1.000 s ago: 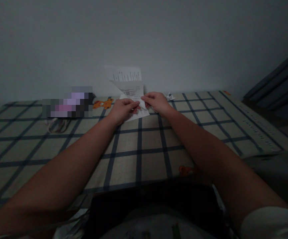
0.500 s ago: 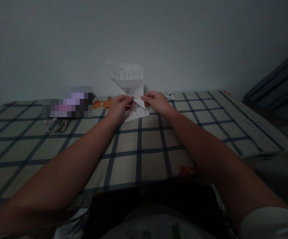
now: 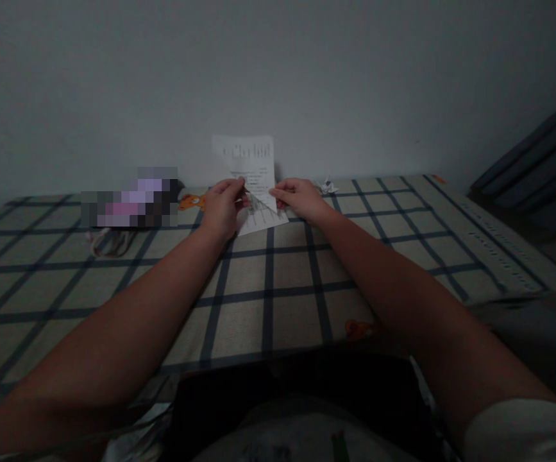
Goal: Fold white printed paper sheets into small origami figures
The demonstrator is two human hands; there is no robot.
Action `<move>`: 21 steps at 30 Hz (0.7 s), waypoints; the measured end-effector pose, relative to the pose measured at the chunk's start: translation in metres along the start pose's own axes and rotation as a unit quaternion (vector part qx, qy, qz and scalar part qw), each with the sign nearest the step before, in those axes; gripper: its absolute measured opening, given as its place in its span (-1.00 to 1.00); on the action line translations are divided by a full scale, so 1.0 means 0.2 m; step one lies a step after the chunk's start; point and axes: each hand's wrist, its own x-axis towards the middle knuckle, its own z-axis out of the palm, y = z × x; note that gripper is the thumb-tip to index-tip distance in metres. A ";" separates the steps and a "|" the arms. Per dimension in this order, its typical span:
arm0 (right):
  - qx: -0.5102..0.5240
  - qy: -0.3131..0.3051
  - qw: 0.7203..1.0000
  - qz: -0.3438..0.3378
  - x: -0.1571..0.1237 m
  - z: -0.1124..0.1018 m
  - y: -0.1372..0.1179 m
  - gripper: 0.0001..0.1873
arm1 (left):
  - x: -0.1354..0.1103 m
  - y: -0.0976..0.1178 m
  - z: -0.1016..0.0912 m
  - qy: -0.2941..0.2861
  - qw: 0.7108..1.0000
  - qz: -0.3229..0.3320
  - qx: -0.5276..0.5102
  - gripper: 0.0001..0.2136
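Observation:
A printed sheet of paper (image 3: 253, 168) stands up between my hands over the far part of the table, with a diagonal fold across it. Its lower part spreads out toward me, close to the cloth. My left hand (image 3: 223, 202) pinches the paper's left edge by the fold, thumb on top. On the other side, my right hand (image 3: 299, 197) grips the right edge between thumb and fingers. Just beyond the right hand lies a small folded paper piece (image 3: 328, 186) with pointed tips.
A checked tablecloth (image 3: 292, 317) with bear prints covers the table, which meets a plain wall (image 3: 278, 70). At the back left lies a pixelated purple and dark object (image 3: 138, 200) with a pale cord loop (image 3: 111, 244). Dark folded fabric (image 3: 542, 167) hangs at the right.
The upright part of the paper has dropped lower and its fold has flattened. My left hand has slid slightly left and up along the edge; the right hand has barely moved.

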 end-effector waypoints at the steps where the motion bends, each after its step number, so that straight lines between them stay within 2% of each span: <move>1: 0.000 -0.002 1.000 0.000 0.00 0.00 0.00 -0.84 | 0.00 0.00 0.00 0.006 1.000 0.004 0.000 -0.79; 4: -0.006 0.000 1.000 0.009 0.01 -0.01 0.02 -0.85 | 0.00 0.01 0.00 0.019 1.000 0.015 -0.001 -0.78; 9: 0.016 0.004 1.000 0.019 0.01 -0.02 0.04 -0.88 | 0.03 0.01 -0.01 -0.001 1.000 0.013 -0.011 -0.73; 14: 0.044 -0.018 0.998 0.039 0.01 -0.01 0.04 -0.88 | 0.03 0.00 -0.02 0.041 0.998 0.047 0.018 -0.72; 18: 0.090 -0.006 0.994 0.053 0.02 -0.02 0.05 -0.74 | 0.03 -0.01 -0.02 0.041 0.998 0.044 0.031 -0.73; 21: 0.112 0.019 0.993 0.029 0.04 -0.03 0.08 -0.65 | 0.02 -0.01 -0.01 0.020 0.998 0.031 0.056 -0.74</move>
